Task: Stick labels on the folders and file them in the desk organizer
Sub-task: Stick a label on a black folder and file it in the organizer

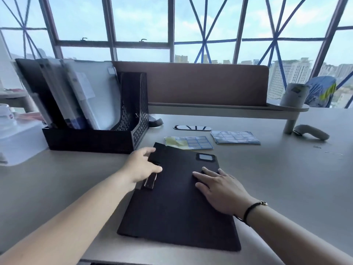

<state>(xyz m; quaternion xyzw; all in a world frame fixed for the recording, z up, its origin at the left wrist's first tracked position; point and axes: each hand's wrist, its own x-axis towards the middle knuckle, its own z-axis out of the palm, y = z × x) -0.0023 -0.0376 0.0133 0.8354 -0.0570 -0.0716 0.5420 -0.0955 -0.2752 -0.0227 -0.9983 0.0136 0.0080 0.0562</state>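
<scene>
Black folder (177, 203) flat on the counter (286, 178), centre frame, label (206, 157) stuck near its top right corner. Left hand (140, 169) at the folder's left edge by the clip (150, 181), fingers (150, 150) loosely curled, perhaps gripping that edge. Right hand (219, 190) flat on the cover, fingers spread. Label sheets (189, 142) just beyond. Desk organizer (95, 115) upper left, folders inside.

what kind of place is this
Probably a high-rise office desk: a black mesh desk organizer holding folders, a brown desk divider, and big windows overlooking city towers.
</scene>
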